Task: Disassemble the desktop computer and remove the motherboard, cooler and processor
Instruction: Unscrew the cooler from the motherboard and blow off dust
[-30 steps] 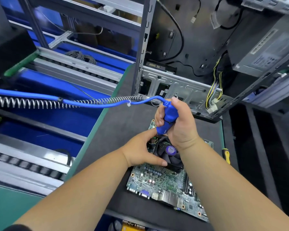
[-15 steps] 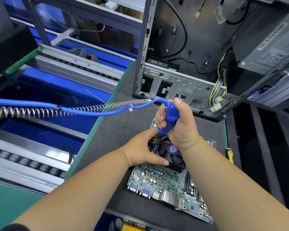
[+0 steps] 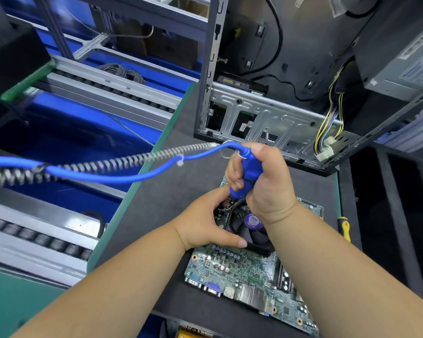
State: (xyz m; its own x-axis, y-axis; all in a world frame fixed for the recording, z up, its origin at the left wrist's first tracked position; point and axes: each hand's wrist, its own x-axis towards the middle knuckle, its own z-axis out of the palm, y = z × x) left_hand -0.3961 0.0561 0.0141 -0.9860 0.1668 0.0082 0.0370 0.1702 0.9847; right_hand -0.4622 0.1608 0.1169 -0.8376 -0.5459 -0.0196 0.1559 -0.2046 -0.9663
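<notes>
A green motherboard lies flat on the dark mat, with a black cooler fan bearing a purple label mounted on it. My right hand grips a blue powered screwdriver held upright over the cooler's far left corner; its tip is hidden. My left hand holds the cooler's left edge, thumb along its near side and forefinger up by the tool's nose. The emptied black computer case stands open behind the board.
A blue hose and coiled spring cable run from the tool off to the left. A yellow-handled screwdriver lies at the mat's right edge. Loose yellow power cables hang in the case. Conveyor rails lie left.
Both hands and the blue tool stay at the cooler's corner. The view has drifted slightly; nothing else moved.
</notes>
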